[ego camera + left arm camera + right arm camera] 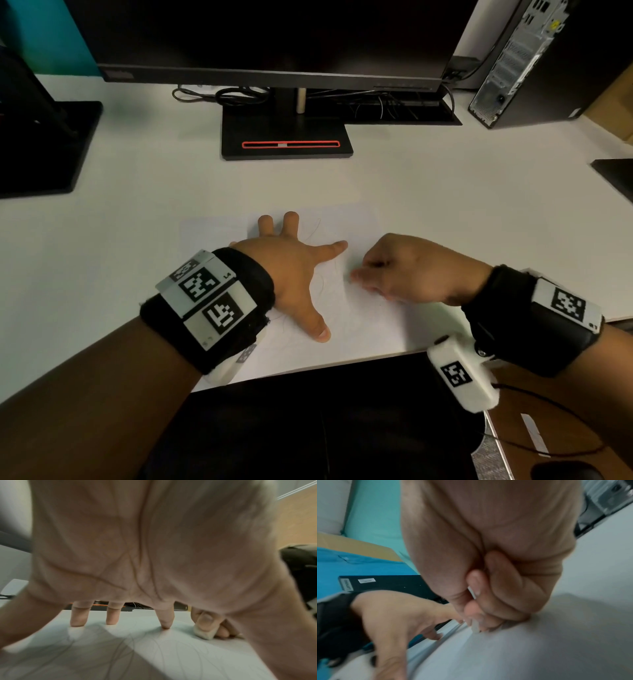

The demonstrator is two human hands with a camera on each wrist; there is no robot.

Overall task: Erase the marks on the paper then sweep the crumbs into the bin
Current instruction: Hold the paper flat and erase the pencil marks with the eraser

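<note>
White desk [445, 192]: right hand [407, 270] pinching eraser [204, 633] on paper [370, 318].

Office, white desk [428, 178], monitor [274, 37], computer tower [513, 65]

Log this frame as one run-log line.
phase: erasing | left hand: fingers spread, pressing paper flat | right hand: pinching eraser on paper | marks: faint lines remain | bin: not in view

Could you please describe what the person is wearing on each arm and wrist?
Both forearms are bare, with no sleeves. Each wrist carries a wide black fabric band bearing white plates with black square-pattern markers. Under each wrist hangs a rounded white camera housing with its own marker; a thin black cable trails from the right one.
</note>
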